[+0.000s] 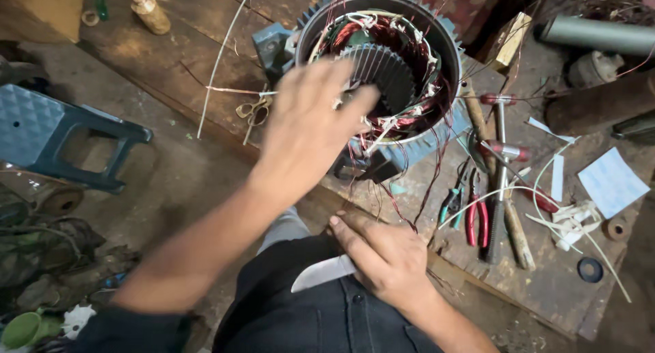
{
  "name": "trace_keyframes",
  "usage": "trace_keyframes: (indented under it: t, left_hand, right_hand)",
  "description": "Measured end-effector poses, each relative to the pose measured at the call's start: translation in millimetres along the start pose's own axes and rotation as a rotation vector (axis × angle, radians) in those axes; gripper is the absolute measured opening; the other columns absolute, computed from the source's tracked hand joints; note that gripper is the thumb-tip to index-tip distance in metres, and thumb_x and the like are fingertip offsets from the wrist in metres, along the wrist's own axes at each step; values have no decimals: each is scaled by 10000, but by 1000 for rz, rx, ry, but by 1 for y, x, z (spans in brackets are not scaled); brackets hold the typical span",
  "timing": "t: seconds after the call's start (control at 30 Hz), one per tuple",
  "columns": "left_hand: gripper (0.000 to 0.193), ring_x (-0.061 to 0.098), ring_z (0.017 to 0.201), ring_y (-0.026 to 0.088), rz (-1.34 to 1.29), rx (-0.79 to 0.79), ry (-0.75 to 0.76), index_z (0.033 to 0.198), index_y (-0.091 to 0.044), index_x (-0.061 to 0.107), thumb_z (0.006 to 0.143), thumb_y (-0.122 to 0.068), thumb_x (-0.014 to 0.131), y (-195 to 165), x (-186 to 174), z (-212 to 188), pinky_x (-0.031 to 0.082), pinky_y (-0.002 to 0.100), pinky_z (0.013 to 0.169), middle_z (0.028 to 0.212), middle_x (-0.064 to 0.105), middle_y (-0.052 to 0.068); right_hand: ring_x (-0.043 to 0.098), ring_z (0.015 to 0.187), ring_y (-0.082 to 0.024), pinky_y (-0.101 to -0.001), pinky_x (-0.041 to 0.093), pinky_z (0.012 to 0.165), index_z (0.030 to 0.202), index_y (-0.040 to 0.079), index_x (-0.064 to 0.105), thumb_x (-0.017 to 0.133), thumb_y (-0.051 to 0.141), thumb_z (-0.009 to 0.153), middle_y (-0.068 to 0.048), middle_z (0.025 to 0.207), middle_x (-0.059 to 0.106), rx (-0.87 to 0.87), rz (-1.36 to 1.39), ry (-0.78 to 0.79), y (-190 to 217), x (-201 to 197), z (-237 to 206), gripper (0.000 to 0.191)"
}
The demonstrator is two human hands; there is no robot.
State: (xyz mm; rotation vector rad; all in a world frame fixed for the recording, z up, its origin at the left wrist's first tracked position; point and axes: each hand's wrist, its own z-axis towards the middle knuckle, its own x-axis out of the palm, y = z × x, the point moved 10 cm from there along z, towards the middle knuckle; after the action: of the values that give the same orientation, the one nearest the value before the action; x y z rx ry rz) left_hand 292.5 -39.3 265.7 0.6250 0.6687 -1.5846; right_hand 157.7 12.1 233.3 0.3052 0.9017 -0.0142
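Left hand (pixel 310 124) is open, fingers spread, right at the motor stator (pixel 382 69) rim — right hand (pixel 385 257) sits well back (near the body), gripping a knife (pixel 321 272), blade pointing left.

We see a knife (pixel 321 272) with a smooth, pale metal blade that catches a dull shine, held in the right hand (pixel 385 257). The motor stator (pixel 382 66) has a matt, dark metal core with ribbed teeth, a painted blue-grey casing, and glossy copper-red wire windings tied with white cloth-like tape. The tabletop (pixel 177 59) is rough, worn brown wood, stained and scratched. Near its right edge lie pliers (pixel 476 216) with glossy red plastic grips, a hammer (pixel 501 168) of dull metal, and matt pale paper sheets (pixel 612 182). The scissors (pixel 254 112) look like tarnished metal. The stool (pixel 61 138) is textured blue-grey plastic.
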Motion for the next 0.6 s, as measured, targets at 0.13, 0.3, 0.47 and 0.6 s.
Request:
trace_keyframes:
  t: [0.13, 0.3, 0.47, 0.6]
  left_hand:
    - [306, 774, 814, 217, -710, -810, 739, 1064, -130, 694, 1037, -421, 603, 33, 73, -83, 562, 323, 755, 829, 768, 122]
    - [180, 552, 665, 134, -1903, -1239, 529, 1079, -56, 660, 1071, -211, 569, -10, 114, -104, 425, 284, 584, 925, 701, 110]
    - [102, 752, 737, 242, -871, -588, 361, 979, -47, 646, 969, -75, 549, 29, 48, -100, 565, 367, 666, 788, 734, 101]
    - [118, 706, 784, 320, -800, -497, 322, 962, -48, 617, 897, 15, 542, 15, 18, -103, 556, 402, 697, 815, 693, 119]
  right_hand:
    - [727, 767, -152, -292, 518, 580, 1132, 37, 745, 722, 138, 852, -98, 1066, 744, -56, 43, 22, 8, 1, -1, 299]
    - [731, 809, -236, -331, 552, 633, 1178, 77, 692, 690, 148, 788, -102, 1046, 746, 40, 111, 107, -2, 7, 2, 396]
    - [670, 651, -327, -432, 533, 597, 1070, 39, 614, 735, 247, 926, -160, 797, 662, 818, 45, 207, -91, 10, -37, 280]
    - [670, 720, -389, -482, 517, 601, 1056, 35, 595, 657, 193, 948, -185, 837, 670, 534, -21, 147, -72, 27, -17, 201]
